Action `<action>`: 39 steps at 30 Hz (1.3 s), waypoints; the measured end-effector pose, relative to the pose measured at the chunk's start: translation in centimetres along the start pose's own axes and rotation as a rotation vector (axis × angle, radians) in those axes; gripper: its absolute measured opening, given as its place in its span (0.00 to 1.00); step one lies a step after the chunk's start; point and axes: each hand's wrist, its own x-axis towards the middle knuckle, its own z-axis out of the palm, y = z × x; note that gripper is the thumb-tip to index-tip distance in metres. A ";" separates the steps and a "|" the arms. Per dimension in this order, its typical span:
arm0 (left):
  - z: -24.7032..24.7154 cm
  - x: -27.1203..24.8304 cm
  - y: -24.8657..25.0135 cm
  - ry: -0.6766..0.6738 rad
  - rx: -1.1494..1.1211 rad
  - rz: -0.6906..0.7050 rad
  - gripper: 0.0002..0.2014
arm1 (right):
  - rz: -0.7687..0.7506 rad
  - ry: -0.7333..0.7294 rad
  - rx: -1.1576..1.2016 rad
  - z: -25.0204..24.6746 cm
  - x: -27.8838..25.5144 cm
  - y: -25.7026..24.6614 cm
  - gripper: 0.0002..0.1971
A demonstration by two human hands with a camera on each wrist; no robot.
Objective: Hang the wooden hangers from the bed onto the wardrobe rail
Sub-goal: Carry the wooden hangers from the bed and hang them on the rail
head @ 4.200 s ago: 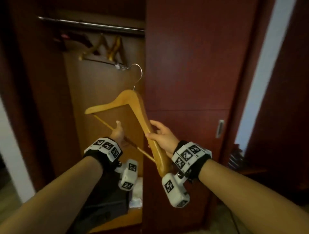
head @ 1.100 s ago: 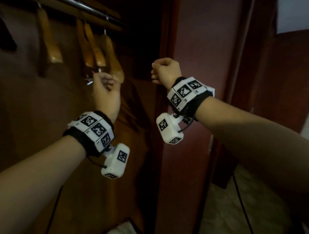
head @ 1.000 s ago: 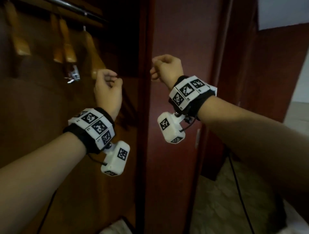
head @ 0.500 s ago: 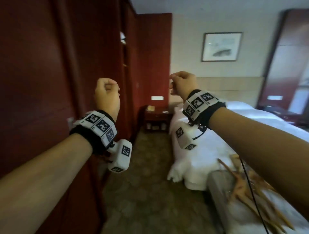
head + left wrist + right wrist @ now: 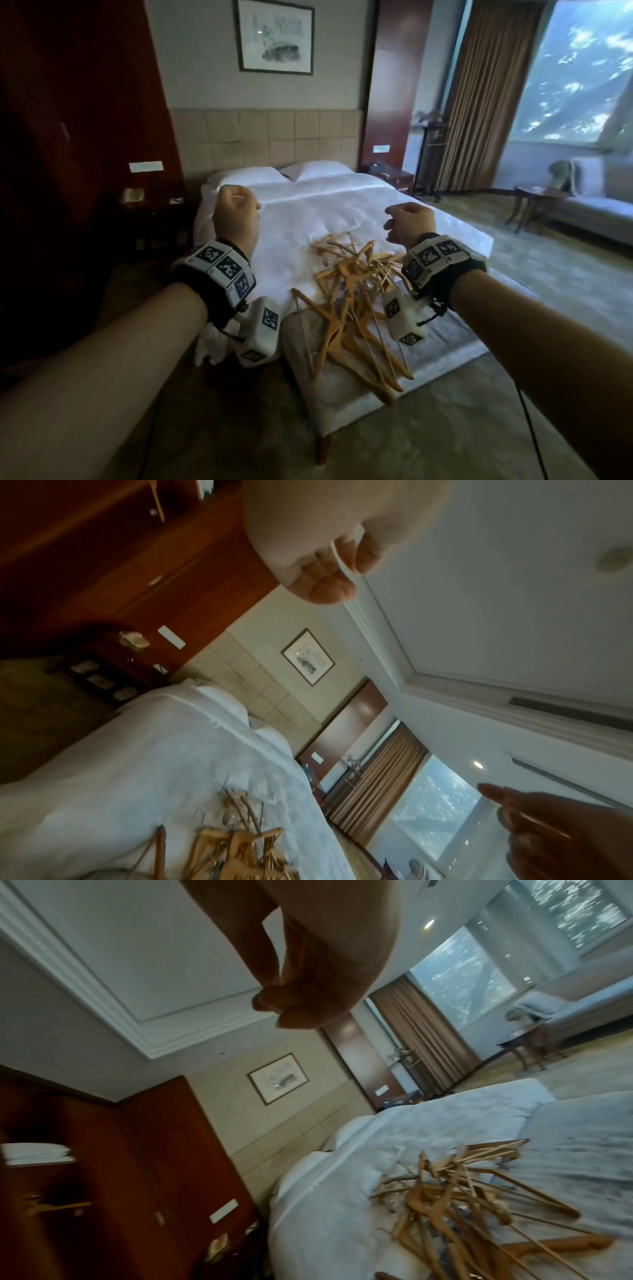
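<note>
Several wooden hangers (image 5: 352,308) lie in a tangled pile at the foot of the white bed (image 5: 308,212), spilling onto a grey bench (image 5: 342,387). My left hand (image 5: 236,209) hovers over the sheet left of the pile, curled into a fist that holds nothing. The left wrist view shows the left hand (image 5: 329,569) with its fingers folded into the palm. My right hand (image 5: 407,222) floats above the pile's far right side, fingers loosely curled and empty. The pile also shows in the left wrist view, hangers (image 5: 240,853), and in the right wrist view, hangers (image 5: 455,1204). The wardrobe rail is out of sight.
Dark red wardrobe panels (image 5: 68,120) run along the left, with a nightstand (image 5: 150,205) beside the bed. A round table (image 5: 534,198) and a sofa (image 5: 596,205) stand by the window on the right. Carpet lies between me and the bench.
The hanger both hands held earlier is gone from them. The view has swung from the wardrobe to the bed, and both empty hands now hover over the hanger pile.
</note>
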 end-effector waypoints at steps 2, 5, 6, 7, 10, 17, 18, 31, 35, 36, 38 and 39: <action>3.9 1.3 -3.5 -0.062 0.008 -0.050 0.12 | 0.045 0.011 -0.038 -0.2 3.5 2.6 0.08; 8.9 3.8 -8.4 -0.112 0.036 -0.145 0.12 | 0.124 0.001 -0.070 0.8 8.8 6.7 0.09; 10.4 4.7 -9.8 -0.121 0.047 -0.179 0.12 | 0.156 -0.001 -0.072 1.2 10.6 8.0 0.10; 11.8 5.6 -11.4 -0.114 0.063 -0.214 0.12 | 0.185 -0.015 -0.085 1.7 12.3 9.3 0.09; 15.0 6.9 -17.0 -0.104 0.137 -0.333 0.10 | 0.288 -0.056 -0.140 2.8 16.1 14.0 0.09; 20.2 6.5 -28.4 -0.262 0.238 -0.562 0.08 | 0.513 -0.144 -0.278 6.0 23.5 25.3 0.06; 20.9 6.4 -30.6 -0.272 0.245 -0.592 0.08 | 0.533 -0.168 -0.296 7.0 24.9 27.2 0.06; 25.3 -0.3 -53.5 -0.355 0.389 -1.170 0.19 | 0.797 -0.424 -0.420 12.3 31.5 48.9 0.06; 25.7 -2.1 -58.2 -0.386 0.450 -1.206 0.25 | 0.845 -0.418 -0.450 13.0 31.7 53.2 0.07; 25.8 -2.4 -59.1 -0.403 0.471 -1.199 0.26 | 0.854 -0.413 -0.451 13.2 31.6 54.1 0.06; 25.9 -3.1 -60.8 -0.456 0.498 -1.185 0.29 | 0.869 -0.402 -0.450 13.7 31.4 55.6 0.04; 26.0 -3.5 -61.7 -0.514 0.527 -1.182 0.31 | 0.875 -0.401 -0.458 14.0 31.3 56.2 0.04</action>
